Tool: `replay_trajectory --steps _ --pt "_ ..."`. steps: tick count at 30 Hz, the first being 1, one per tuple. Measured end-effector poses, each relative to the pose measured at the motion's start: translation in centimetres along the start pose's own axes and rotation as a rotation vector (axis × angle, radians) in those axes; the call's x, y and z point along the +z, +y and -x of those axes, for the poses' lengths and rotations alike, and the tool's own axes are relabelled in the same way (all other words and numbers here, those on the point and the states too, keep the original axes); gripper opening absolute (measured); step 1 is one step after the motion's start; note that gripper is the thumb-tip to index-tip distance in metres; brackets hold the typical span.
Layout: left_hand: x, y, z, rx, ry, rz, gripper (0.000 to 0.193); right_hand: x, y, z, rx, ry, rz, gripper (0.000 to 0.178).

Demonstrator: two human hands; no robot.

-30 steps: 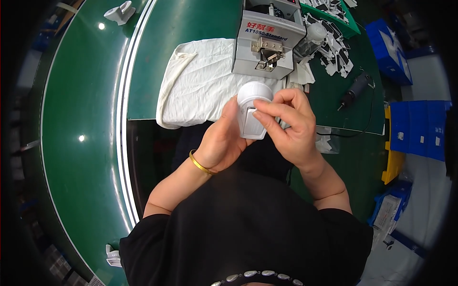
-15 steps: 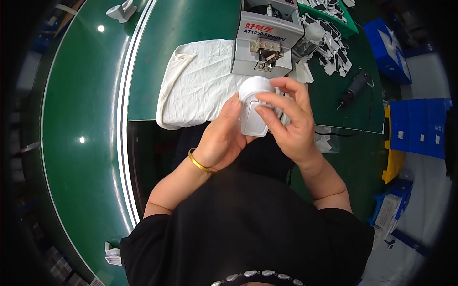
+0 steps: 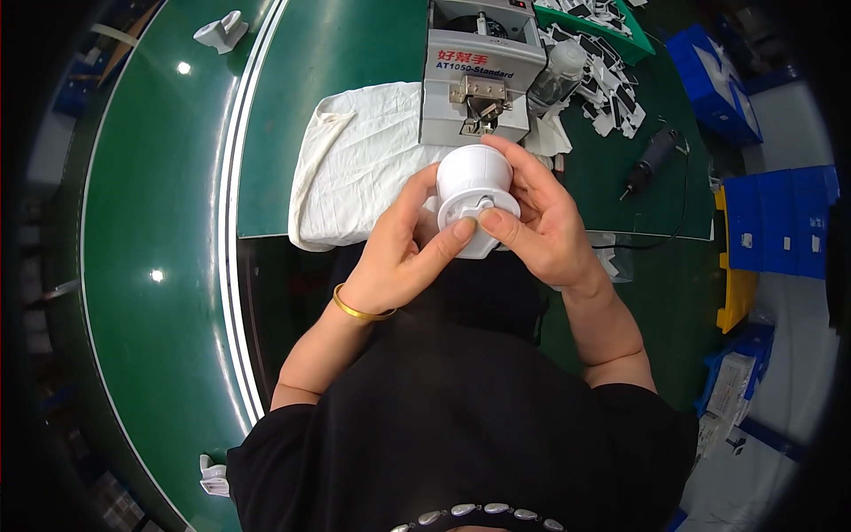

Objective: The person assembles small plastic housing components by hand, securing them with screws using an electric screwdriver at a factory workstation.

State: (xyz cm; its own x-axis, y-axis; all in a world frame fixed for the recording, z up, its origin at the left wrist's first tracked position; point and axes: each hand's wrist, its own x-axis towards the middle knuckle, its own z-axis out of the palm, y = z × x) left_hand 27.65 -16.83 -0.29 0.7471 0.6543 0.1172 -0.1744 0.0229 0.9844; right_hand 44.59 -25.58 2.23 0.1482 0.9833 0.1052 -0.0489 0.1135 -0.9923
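Observation:
Between my two hands is a white plastic housing (image 3: 475, 170) with a round, cup-like end pointing away from me and a flanged, flatter part toward me. My left hand (image 3: 409, 238) grips its left side, thumb pressed on the near part. From the right, my right hand (image 3: 542, 222) wraps round it, its thumb beside the left one and its fingers along the far side. The underside is hidden by my hands. Just beyond stands a grey bench machine (image 3: 483, 62) with a metal fixture on its front. A white cloth (image 3: 359, 160) lies to the left of the machine.
A power screwdriver (image 3: 654, 160) with a cable lies on the green table at right. Behind it are a pile of small white-and-black parts (image 3: 612, 84), a clear jar (image 3: 558, 71) and a green bin (image 3: 612, 27). Similar white pieces (image 3: 222, 32) sit on the left-hand green belt.
The white housing has been turned so its round end and flange now show. My right fingers have shifted to its far side, and both thumbs have come together on the near part.

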Motion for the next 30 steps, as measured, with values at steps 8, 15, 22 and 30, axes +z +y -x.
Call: replay_trajectory --steps 8,15,22,30 --pt "0.4 -1.3 0.1 -0.054 0.018 -0.077 0.059 -0.1 0.3 0.8 0.002 0.065 0.076 0.062" --pt "1.0 0.5 -1.0 0.460 -0.009 -0.679 0.100 -2.3 0.9 0.5 0.181 0.069 -0.252 0.059" --pt "0.4 -1.5 0.2 0.384 0.012 -0.510 0.111 -22.2 2.4 -1.6 0.147 1.128 1.511 0.061" --pt "-0.8 -2.6 0.5 0.262 0.008 -0.564 0.120 -29.9 6.6 0.2 0.339 1.105 0.006 0.050"
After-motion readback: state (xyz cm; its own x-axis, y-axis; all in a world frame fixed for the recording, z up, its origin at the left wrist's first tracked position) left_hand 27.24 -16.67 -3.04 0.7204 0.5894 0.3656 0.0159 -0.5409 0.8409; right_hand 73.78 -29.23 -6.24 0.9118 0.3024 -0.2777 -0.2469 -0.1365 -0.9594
